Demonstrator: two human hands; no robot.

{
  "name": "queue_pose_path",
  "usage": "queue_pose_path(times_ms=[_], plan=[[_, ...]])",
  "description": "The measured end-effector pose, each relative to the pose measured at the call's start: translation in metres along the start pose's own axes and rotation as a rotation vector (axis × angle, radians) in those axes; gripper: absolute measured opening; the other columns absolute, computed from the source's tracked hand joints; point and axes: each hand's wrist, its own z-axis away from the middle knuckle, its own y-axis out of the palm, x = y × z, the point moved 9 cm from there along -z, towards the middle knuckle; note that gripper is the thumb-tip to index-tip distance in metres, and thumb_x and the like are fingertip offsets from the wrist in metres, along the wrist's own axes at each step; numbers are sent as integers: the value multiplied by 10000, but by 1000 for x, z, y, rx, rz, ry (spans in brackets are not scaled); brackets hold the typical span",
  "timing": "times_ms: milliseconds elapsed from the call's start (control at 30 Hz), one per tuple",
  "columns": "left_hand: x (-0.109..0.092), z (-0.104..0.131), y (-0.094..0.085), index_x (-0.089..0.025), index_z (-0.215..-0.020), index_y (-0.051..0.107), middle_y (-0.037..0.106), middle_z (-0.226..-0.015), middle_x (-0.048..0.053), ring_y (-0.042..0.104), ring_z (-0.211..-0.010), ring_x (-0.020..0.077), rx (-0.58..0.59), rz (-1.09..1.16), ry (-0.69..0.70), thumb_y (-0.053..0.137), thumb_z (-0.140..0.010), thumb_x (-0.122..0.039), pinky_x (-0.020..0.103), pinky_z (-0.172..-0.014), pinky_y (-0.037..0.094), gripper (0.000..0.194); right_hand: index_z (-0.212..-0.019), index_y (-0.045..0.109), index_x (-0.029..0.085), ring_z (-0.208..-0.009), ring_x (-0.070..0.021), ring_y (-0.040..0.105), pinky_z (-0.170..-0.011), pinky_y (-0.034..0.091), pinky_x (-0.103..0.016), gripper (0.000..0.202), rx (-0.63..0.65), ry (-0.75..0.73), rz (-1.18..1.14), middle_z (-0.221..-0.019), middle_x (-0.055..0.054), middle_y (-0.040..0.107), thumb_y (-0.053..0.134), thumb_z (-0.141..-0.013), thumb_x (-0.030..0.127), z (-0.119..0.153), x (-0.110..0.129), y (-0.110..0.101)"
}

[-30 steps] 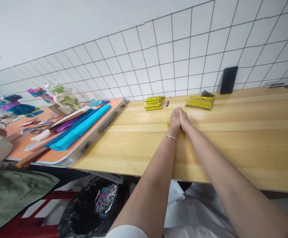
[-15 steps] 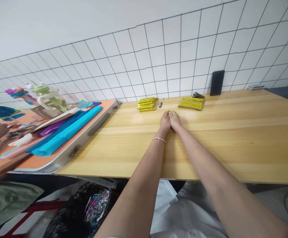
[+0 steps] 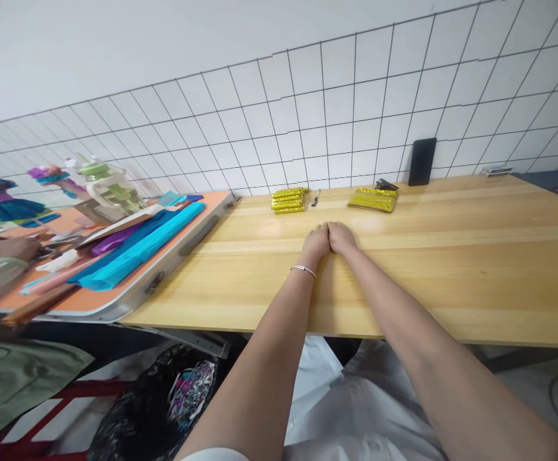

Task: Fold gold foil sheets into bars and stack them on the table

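My left hand (image 3: pixel 317 242) and my right hand (image 3: pixel 341 238) rest together on the wooden table, their inner sides touching. Both are closed, with fingers curled in, and no object shows in or around them. A bracelet (image 3: pixel 302 269) circles my left wrist. Beyond my left hand lies a stack of narrow gold foil packets (image 3: pixel 288 201), with a small pen-like item (image 3: pixel 316 198) beside it. Farther right, past my right hand, is a flat gold foil packet (image 3: pixel 372 200) with a black clip (image 3: pixel 386 185) behind it.
A black phone-like slab (image 3: pixel 422 162) leans against the wire grid (image 3: pixel 336 121). At left, an orange-topped table (image 3: pixel 116 301) carries rolled blue sheets (image 3: pixel 139 250), a green-lidded bottle (image 3: pixel 111 182) and another person's hand (image 3: pixel 17 248). Below hangs a black bag (image 3: pixel 135 410) with shiny scraps.
My hands have shifted from clasped with thumbs up to two closed hands side by side, slightly nearer me. The other person's hand at left shows farther into view; the camera has turned slightly.
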Motion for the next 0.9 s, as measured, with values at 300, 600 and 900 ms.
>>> queue_pose_path(times_ms=[300, 600, 900], plan=[[24, 15, -3, -224, -1310, 368, 258, -1469, 70, 187, -1356, 228, 90, -253, -18, 270, -910, -429, 494, -1076, 149, 460, -1366, 353, 213, -1345, -247, 200, -1073, 158, -456, 542, 115, -48, 284, -1466, -101, 277, 297, -907, 496, 20, -19, -3], [35, 22, -29, -138, -1401, 223, 195, -1485, 115, 178, -1366, 181, -2, -253, 40, 185, -935, -411, 362, -1097, 185, 542, -1408, 261, 191, -1364, -245, 143, -1073, 121, -461, 672, 170, -65, 368, -1494, -104, 199, 196, -873, 591, 18, -30, -3], [0, -34, -15, -164, -1384, 289, 202, -1486, 97, 146, -1371, 224, -35, -209, 180, 293, -928, -381, 404, -1101, 149, 505, -1384, 319, 181, -1353, -274, 182, -1061, 140, -502, 607, 168, -103, 301, -1477, -111, 248, 253, -891, 530, -7, -40, -15]])
